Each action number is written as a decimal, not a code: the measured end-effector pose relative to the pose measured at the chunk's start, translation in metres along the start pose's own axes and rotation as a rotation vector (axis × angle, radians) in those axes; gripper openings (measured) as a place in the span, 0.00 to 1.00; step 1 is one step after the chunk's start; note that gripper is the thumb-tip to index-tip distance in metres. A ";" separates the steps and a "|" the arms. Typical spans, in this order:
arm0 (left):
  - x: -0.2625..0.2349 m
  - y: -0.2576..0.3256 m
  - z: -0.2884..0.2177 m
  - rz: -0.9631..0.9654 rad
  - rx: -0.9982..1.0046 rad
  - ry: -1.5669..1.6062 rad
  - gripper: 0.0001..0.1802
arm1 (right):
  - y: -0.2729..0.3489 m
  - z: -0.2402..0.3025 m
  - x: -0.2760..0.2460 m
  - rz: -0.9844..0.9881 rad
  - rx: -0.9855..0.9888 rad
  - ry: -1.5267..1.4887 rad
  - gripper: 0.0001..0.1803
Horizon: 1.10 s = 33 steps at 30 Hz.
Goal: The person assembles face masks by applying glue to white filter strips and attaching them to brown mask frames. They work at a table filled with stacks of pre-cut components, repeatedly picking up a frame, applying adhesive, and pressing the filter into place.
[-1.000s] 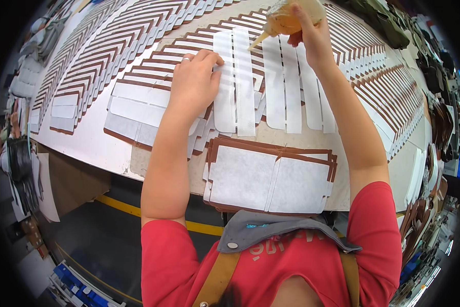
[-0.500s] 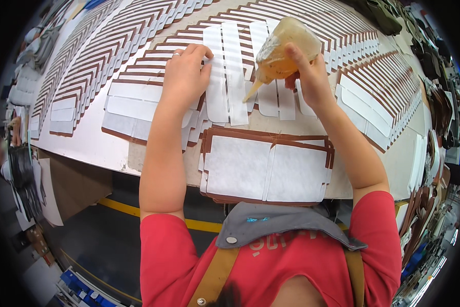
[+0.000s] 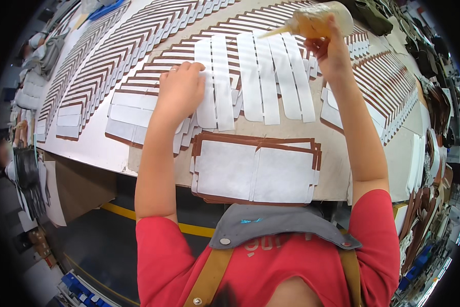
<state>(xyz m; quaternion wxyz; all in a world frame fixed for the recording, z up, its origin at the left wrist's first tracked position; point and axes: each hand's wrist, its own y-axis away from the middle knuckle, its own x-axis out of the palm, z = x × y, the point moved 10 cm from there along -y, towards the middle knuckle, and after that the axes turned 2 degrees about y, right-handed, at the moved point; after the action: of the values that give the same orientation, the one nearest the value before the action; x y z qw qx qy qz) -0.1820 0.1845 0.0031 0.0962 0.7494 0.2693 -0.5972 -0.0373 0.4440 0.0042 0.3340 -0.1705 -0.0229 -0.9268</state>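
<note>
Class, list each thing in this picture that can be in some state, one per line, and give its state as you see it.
Left hand: palm down, pressing on the white strips.
Right hand: raised, gripping the squeeze bottle.
Squeeze bottle: tilted, nozzle pointing left over the strips, filled with amber liquid.
White strips: lying flat, side by side.
Brown-edged panels: stacked flat at the table's near edge.
Table: covered with fanned rows of pieces.

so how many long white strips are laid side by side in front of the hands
6, though more may lie underneath. Two strips sit by the left hand, which rests on the leftmost. Four more fan out toward the right hand holding the squeeze bottle.
</note>
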 end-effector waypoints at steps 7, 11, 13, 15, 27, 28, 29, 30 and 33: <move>0.012 0.014 -0.101 -0.001 0.386 0.174 0.06 | -0.045 -0.006 0.009 -0.073 -0.125 0.196 0.24; 0.024 0.012 -0.100 0.016 0.395 0.160 0.05 | -0.063 -0.017 0.017 0.005 -0.178 0.243 0.21; 0.018 0.010 -0.097 0.002 0.377 0.173 0.05 | -0.067 -0.020 0.029 0.076 -0.188 0.237 0.20; 0.021 0.011 -0.094 0.017 0.368 0.177 0.05 | -0.068 -0.021 0.031 0.053 -0.193 0.242 0.19; 0.023 0.013 -0.091 0.017 0.383 0.171 0.08 | -0.060 -0.029 0.024 0.079 -0.134 0.327 0.24; 0.024 0.013 -0.091 0.022 0.381 0.165 0.09 | -0.054 -0.029 0.025 0.120 -0.123 0.359 0.25; 0.023 0.013 -0.091 0.018 0.379 0.160 0.09 | -0.049 -0.030 0.024 0.111 -0.113 0.347 0.25; 0.024 0.013 -0.091 0.016 0.378 0.157 0.09 | -0.042 -0.030 0.023 0.099 -0.103 0.335 0.25; 0.026 0.013 -0.090 0.010 0.377 0.150 0.09 | -0.023 -0.029 0.020 0.095 -0.071 0.333 0.25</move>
<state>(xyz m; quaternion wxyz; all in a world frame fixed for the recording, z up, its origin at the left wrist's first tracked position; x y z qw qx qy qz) -0.0959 0.2234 0.0002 -0.0634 0.7978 0.1555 -0.5790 -0.0745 0.4446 -0.0149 0.3703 -0.0272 0.0733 -0.9256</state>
